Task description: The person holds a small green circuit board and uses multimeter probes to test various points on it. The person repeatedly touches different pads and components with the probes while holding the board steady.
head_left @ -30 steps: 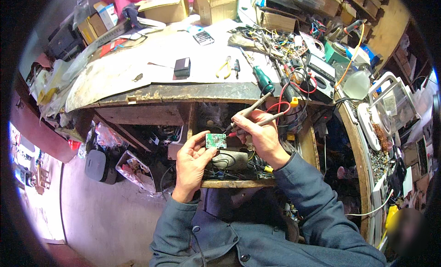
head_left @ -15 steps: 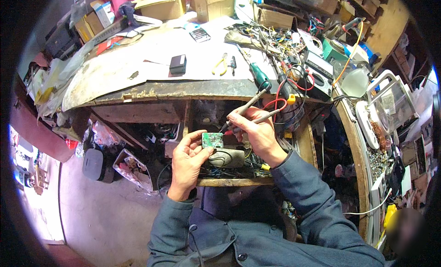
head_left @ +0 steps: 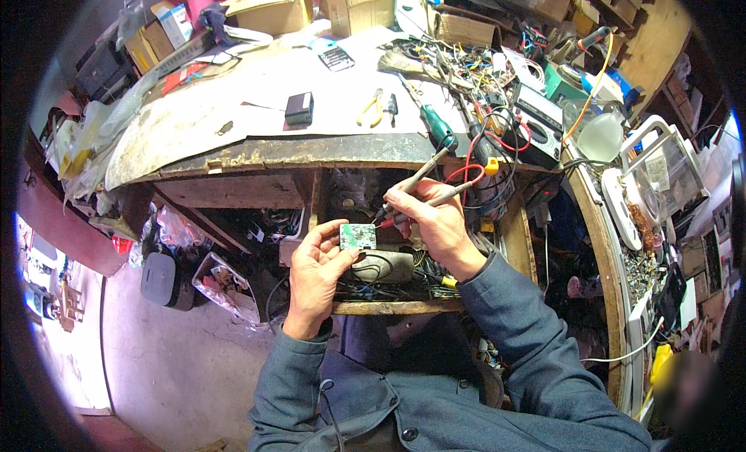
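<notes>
My left hand pinches a small green circuit board by its left and lower edges, above the open drawer. In my right hand are two multimeter probes, held together like chopsticks. The upper probe and the lower probe both point left, with their tips at the board's right edge. Whether the tips touch the board I cannot tell. Red and black leads run from the probes toward the multimeter on the bench's right side.
Under the board, the drawer holds cables and a pale rounded object. On the bench lie a black box-shaped part, yellow-handled pliers and a green-handled tool. Tangled wires crowd the back right.
The probe tips have shifted slightly and the red lower one shows more plainly beside the board. The board has tilted a little in my left hand.
</notes>
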The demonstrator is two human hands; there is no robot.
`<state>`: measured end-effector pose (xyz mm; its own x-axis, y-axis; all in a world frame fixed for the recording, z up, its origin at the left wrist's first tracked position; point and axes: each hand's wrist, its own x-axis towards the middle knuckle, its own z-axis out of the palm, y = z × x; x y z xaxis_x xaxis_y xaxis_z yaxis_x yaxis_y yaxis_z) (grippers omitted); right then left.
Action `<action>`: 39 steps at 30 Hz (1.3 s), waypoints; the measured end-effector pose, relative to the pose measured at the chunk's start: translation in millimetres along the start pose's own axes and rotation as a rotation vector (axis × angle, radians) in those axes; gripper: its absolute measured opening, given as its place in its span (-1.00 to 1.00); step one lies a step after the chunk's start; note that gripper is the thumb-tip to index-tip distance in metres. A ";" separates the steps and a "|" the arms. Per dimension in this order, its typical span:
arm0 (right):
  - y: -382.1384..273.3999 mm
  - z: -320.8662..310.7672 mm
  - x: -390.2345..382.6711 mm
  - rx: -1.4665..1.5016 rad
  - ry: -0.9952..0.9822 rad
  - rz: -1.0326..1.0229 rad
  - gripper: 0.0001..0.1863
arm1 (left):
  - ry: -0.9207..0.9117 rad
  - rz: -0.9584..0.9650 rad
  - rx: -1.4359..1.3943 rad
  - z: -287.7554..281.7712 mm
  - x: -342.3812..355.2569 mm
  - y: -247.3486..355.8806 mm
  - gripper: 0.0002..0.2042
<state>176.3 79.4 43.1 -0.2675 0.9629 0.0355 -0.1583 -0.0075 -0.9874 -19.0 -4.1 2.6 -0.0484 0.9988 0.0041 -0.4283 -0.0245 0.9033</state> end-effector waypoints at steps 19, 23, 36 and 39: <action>-0.3 -0.5 0.7 0.045 -0.043 0.044 -0.84 | -0.002 0.015 -0.032 0.7 0.5 1.9 -0.54; -1.7 0.8 -1.6 -0.004 -0.092 0.080 -0.78 | 0.003 0.013 -0.025 0.8 0.2 2.4 -0.54; 1.5 -6.8 4.9 0.085 0.002 0.049 -0.79 | 0.008 0.020 -0.001 -0.1 0.4 0.8 -0.53; 3.7 -8.1 5.5 0.096 -0.001 0.048 -0.80 | 0.008 0.014 0.001 0.2 0.1 1.3 -0.53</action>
<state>182.0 86.8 38.3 -0.2781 0.9605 -0.0115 -0.2355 -0.0797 -0.9686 -19.4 -4.0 3.8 -0.0615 0.9980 0.0136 -0.4269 -0.0386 0.9035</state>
